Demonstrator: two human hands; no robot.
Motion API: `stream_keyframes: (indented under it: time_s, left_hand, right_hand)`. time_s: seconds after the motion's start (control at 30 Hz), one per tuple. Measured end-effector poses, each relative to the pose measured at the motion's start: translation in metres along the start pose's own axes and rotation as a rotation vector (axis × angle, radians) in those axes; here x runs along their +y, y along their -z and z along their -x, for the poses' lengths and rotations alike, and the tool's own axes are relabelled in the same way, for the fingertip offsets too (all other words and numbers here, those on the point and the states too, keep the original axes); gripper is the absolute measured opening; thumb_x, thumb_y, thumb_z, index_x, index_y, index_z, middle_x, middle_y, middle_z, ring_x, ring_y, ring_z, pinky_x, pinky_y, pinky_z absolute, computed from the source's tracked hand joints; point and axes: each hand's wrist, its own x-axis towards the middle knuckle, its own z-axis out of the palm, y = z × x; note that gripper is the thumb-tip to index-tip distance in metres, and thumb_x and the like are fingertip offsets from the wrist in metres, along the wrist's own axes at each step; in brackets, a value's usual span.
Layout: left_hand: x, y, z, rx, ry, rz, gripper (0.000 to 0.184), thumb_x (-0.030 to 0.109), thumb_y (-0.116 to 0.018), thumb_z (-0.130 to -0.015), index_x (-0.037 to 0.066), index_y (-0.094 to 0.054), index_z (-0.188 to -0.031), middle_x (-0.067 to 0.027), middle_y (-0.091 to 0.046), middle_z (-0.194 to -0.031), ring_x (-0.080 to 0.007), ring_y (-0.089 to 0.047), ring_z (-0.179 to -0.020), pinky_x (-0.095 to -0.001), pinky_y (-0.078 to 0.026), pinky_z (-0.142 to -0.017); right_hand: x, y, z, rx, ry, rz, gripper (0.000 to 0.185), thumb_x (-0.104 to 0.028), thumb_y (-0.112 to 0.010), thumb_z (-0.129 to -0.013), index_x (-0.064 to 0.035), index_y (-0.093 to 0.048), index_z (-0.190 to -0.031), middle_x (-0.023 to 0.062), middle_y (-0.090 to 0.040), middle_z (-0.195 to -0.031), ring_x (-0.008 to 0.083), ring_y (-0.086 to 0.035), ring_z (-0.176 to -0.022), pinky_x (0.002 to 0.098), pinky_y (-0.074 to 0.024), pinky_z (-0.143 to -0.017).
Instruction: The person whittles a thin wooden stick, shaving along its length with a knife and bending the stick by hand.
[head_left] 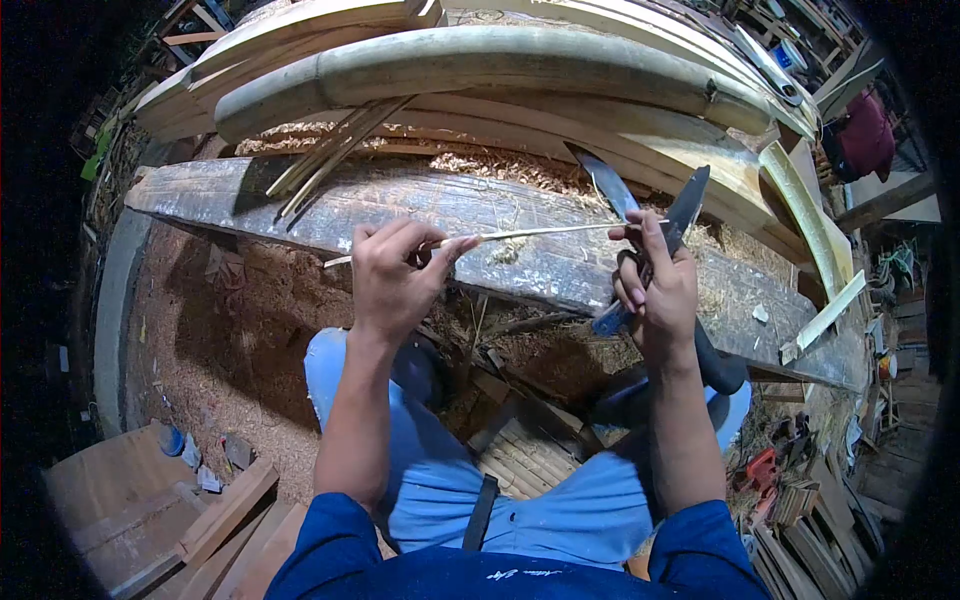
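Observation:
A thin bamboo strip [560, 231] stretches between my two hands above the bench. My left hand [392, 268] pinches it between thumb and fingers, and its tail pokes out left of the wrist. The strip's right end meets the fingertips of my right hand [655, 285], whose fingers are curled around a knife. A shiny pointed blade [603, 182] and a second dark blade [686, 207] show beyond that hand. A thick black handle [718, 362] emerges beside the right forearm, and a blue piece [610, 320] sits below the fingers. The hand hides how these parts join.
The worn plank bench [400, 195] crosses in front of my knees. Several bamboo strips [340, 150] lie at its left, a split piece [825, 318] at its right. Behind runs a bamboo pole [490, 62] over curved boards and shavings. Wood offcuts [232, 508] lie lower left.

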Motion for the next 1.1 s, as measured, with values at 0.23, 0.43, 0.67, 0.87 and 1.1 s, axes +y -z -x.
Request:
stream_keyframes:
  time_s: [0.23, 0.43, 0.67, 0.87, 1.1]
  left_hand:
    - [-0.001, -0.004, -0.005, 0.046, -0.017, 0.021, 0.022, 0.023, -0.084, -0.075, 0.007, -0.069, -0.073, -0.006, -0.068, -0.069, -0.0218, -0.064, -0.063, -0.0339, -0.043, -0.065]
    - [-0.007, -0.007, -0.007, 0.055, -0.038, 0.085, 0.016, 0.019, -0.084, -0.076, 0.006, -0.073, -0.076, -0.006, -0.069, -0.07, -0.018, -0.064, -0.061, -0.0322, -0.047, -0.06]
    - [-0.013, -0.001, -0.008, 0.011, 0.023, 0.166, 0.01, 0.014, -0.081, -0.077, 0.006, -0.075, -0.078, -0.0067, -0.071, -0.073, -0.0178, -0.067, -0.065, -0.0308, -0.049, -0.062]
    - [-0.033, 0.015, 0.008, 0.017, 0.109, 0.184, 0.009, 0.011, -0.08, -0.079, 0.005, -0.074, -0.081, -0.007, -0.071, -0.075, -0.0167, -0.066, -0.065, -0.0304, -0.051, -0.06]
    - [-0.057, 0.046, 0.01, 0.035, 0.152, 0.21, 0.008, 0.01, -0.079, -0.08, 0.004, -0.075, -0.083, -0.009, -0.072, -0.078, -0.019, -0.07, -0.07, -0.0307, -0.052, -0.064]
  right_hand:
    - [0.0, -0.008, -0.001, 0.06, 0.03, -0.053, 0.039, -0.033, -0.052, -0.103, 0.0042, -0.06, -0.112, 0.013, -0.066, -0.1, 0.0036, -0.038, -0.043, 0.0209, -0.0293, -0.036]
    - [0.0, -0.02, -0.004, 0.071, 0.061, 0.014, 0.037, -0.032, -0.055, -0.102, 0.0039, -0.061, -0.109, 0.0117, -0.067, -0.093, 0.0039, -0.039, -0.04, 0.0215, -0.0293, -0.035]
    - [0.01, -0.035, -0.015, 0.134, 0.029, 0.004, 0.037, -0.032, -0.056, -0.102, 0.0031, -0.062, -0.112, 0.0098, -0.067, -0.096, 0.0032, -0.038, -0.043, 0.0196, -0.0301, -0.036]
    - [0.017, -0.057, -0.016, 0.09, 0.051, -0.052, 0.033, -0.029, -0.058, -0.101, 0.0022, -0.062, -0.109, 0.0064, -0.063, -0.081, 0.0043, -0.037, -0.038, 0.0218, -0.0286, -0.034]
    - [0.032, -0.098, -0.035, 0.038, 0.085, -0.04, 0.03, -0.03, -0.056, -0.102, 0.0006, -0.059, -0.104, 0.0163, -0.069, -0.089, 0.0041, -0.036, -0.037, 0.0218, -0.0297, -0.033]
